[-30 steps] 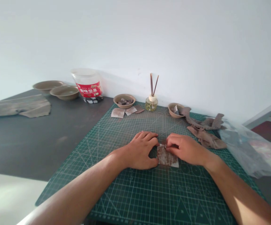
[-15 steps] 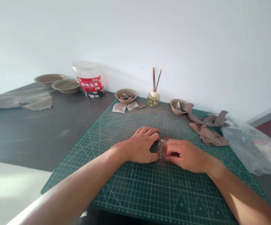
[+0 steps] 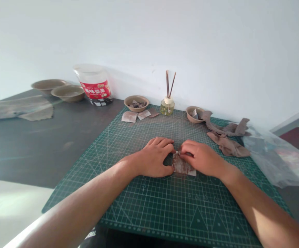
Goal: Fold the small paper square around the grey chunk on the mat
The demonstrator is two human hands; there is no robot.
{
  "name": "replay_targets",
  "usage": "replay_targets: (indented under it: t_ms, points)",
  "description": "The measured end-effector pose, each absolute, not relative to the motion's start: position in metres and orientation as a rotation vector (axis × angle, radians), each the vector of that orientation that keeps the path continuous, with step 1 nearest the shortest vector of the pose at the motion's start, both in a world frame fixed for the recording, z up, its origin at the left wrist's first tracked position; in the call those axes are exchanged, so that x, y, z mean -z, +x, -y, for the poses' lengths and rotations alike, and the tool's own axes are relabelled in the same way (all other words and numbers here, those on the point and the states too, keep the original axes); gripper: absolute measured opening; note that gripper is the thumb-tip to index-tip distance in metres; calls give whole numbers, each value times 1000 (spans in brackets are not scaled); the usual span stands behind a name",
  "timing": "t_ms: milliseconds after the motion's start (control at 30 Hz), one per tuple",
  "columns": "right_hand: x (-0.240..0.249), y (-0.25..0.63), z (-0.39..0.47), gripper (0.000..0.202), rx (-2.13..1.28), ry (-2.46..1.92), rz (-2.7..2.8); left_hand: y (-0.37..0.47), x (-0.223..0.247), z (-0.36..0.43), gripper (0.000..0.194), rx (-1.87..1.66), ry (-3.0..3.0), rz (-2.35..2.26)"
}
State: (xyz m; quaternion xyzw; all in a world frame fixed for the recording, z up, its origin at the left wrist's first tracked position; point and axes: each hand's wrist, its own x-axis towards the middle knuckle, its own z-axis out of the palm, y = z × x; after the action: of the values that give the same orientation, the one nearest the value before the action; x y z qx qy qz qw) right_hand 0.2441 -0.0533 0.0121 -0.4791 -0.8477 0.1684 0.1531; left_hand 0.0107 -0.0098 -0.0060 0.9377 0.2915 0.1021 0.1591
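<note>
A thin, pale square piece with brown stains (image 3: 184, 165) lies on the green cutting mat (image 3: 162, 203); its exact material I cannot make out. My left hand (image 3: 157, 155) rests on the mat, holding the piece's left edge down with thumb and index fingertips, the other fingers stretched forward. At the far edge of the piece, my right hand (image 3: 202, 156) is closed in a pinch, fingertips close to the left index finger. Whether anything small sits within that pinch is hidden. The near right corner of the piece shows uncovered.
Behind the hands are a bowl of dark chips (image 3: 136, 104), several similar flat pieces (image 3: 129, 116), a reed diffuser (image 3: 167, 106) and a second bowl (image 3: 194, 119). Crumpled brown cloths (image 3: 230, 148) and clear plastic (image 3: 270, 158) lie right. A plastic tub (image 3: 95, 86) stands left.
My right hand has shifted from the piece's right side to its far edge, uncovering more of its surface. My left hand stays at the left edge. The view has shifted slightly.
</note>
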Motion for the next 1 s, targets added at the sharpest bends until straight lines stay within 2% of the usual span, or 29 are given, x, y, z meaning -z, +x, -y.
replay_targets:
  t_ms: [200,367,467,567,800,1000]
  points:
    - [-17,244,61,11,-769,-1181,2547,10,7,10,43,-317,2662,-819]
    - [-13,236,59,10,-595,-1302,2452,10,7,10,44,-316,2670,-825]
    - [-16,246,55,14,-649,-1357,2442,10,5,10,42,-309,2668,-825]
    - [-18,247,60,13,-752,-1222,2519,10,5,11,42,-314,2667,-820]
    - [-10,239,58,10,-579,-1357,2410,9,9,9,44,-331,2686,-819]
    - [-10,241,59,12,-691,-1256,2461,9,9,10,45,-352,2675,-806]
